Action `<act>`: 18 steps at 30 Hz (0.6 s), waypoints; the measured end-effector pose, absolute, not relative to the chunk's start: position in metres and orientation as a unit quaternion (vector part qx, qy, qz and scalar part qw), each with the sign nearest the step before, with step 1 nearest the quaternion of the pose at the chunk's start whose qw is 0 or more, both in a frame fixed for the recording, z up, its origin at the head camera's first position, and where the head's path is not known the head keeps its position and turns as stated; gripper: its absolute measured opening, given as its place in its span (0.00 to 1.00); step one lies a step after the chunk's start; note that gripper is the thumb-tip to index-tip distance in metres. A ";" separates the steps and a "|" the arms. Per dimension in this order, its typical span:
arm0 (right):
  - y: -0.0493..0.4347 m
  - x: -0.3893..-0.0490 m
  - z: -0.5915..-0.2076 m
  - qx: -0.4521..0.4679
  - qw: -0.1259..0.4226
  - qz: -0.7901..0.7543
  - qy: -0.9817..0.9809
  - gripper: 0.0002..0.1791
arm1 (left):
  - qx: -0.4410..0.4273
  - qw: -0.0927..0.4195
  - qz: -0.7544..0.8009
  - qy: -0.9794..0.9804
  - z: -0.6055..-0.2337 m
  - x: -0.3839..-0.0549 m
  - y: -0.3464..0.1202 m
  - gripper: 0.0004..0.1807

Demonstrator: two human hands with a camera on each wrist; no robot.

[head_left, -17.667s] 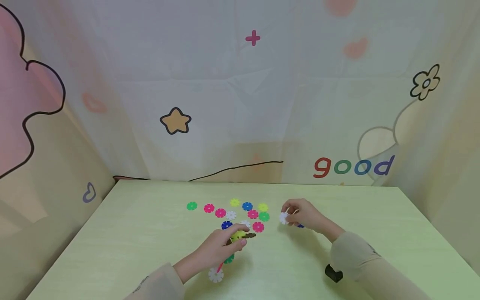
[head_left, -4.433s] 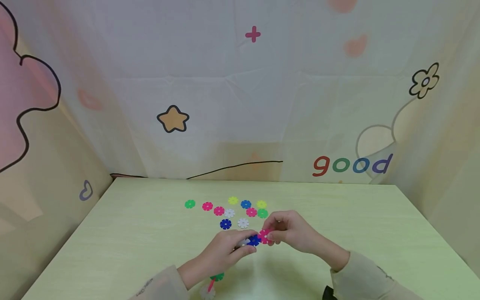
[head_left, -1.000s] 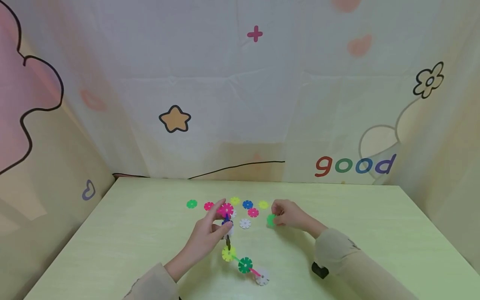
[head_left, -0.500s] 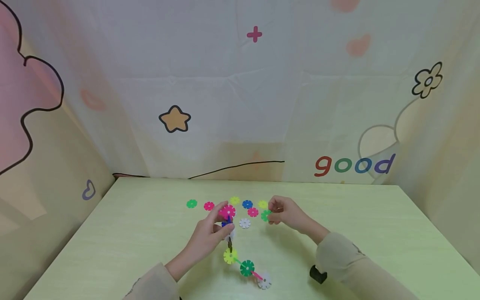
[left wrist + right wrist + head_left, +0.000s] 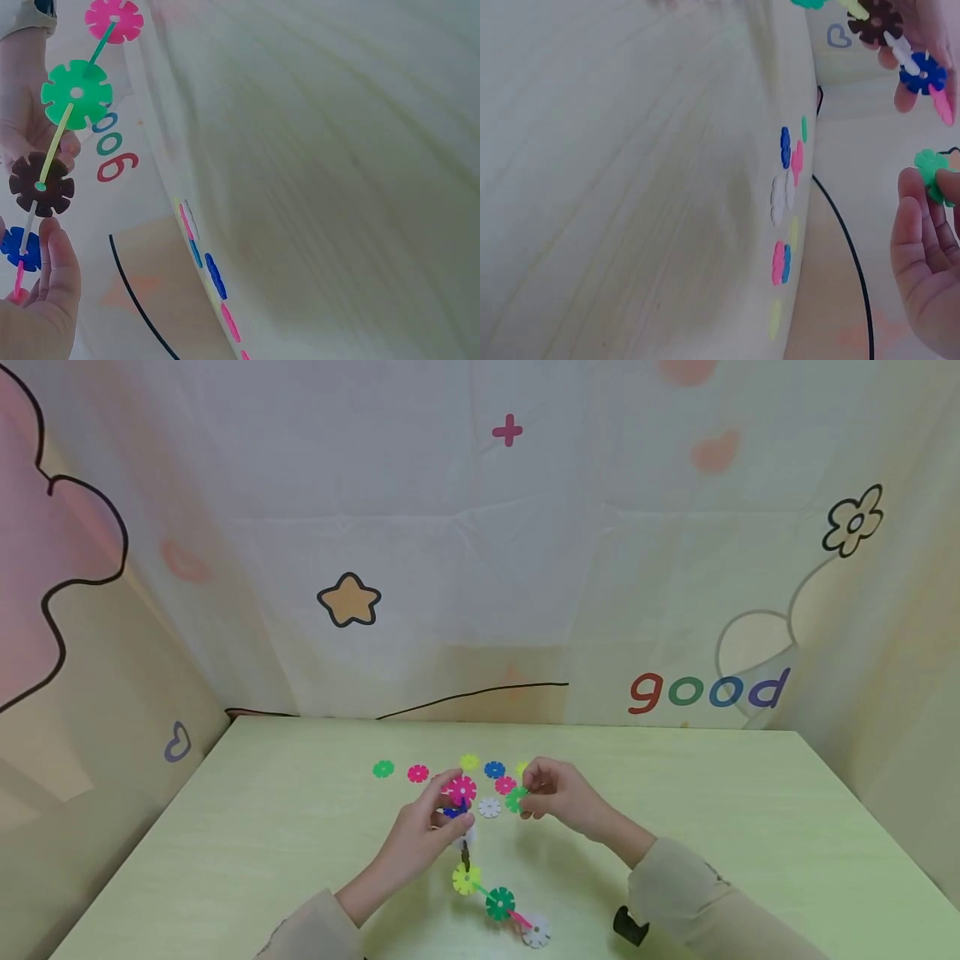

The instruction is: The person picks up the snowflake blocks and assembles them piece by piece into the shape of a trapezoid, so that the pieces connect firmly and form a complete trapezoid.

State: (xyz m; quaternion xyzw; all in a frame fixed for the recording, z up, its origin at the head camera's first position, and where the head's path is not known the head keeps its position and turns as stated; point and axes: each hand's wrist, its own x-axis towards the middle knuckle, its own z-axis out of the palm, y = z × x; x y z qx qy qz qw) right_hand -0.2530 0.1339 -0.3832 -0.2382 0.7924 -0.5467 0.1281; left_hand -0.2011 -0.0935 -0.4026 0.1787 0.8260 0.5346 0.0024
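My left hand holds a chain of slotted plastic snowflake discs near its upper end, by the blue disc. At that end a pink disc faces the head camera. Down from the hand hang a brown disc, a yellow disc, a dark green disc and a white disc, with others edge-on between. My right hand pinches a loose green disc between thumb and fingers. It is to the right of the pink disc, apart from it.
Loose discs lie on the pale table beyond my hands: green, pink, yellow, blue, white and several more, some partly hidden. A black object shows under the right sleeve. A printed curtain stands behind the table.
Earlier the right hand held a white disc, then a pink one against the blue disc. That pink disc now ends the chain. The green disc, picked up since, has moved left toward it.
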 end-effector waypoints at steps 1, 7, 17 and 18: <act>0.132 -0.251 -0.383 -0.239 0.125 -0.548 0.791 0.10 | 0.179 0.004 0.536 0.825 -0.403 -0.201 -0.093 0.33; 0.124 -0.243 -0.382 -0.244 0.108 -0.556 0.787 0.10 | 0.176 0.016 0.544 0.820 -0.402 -0.200 -0.091 0.33; 0.114 -0.234 -0.382 -0.238 0.086 -0.563 0.787 0.08 | 0.183 0.021 0.553 0.813 -0.402 -0.199 -0.088 0.33; 0.113 -0.234 -0.382 -0.238 0.084 -0.566 0.785 0.08 | 0.184 0.022 0.554 0.811 -0.402 -0.199 -0.088 0.34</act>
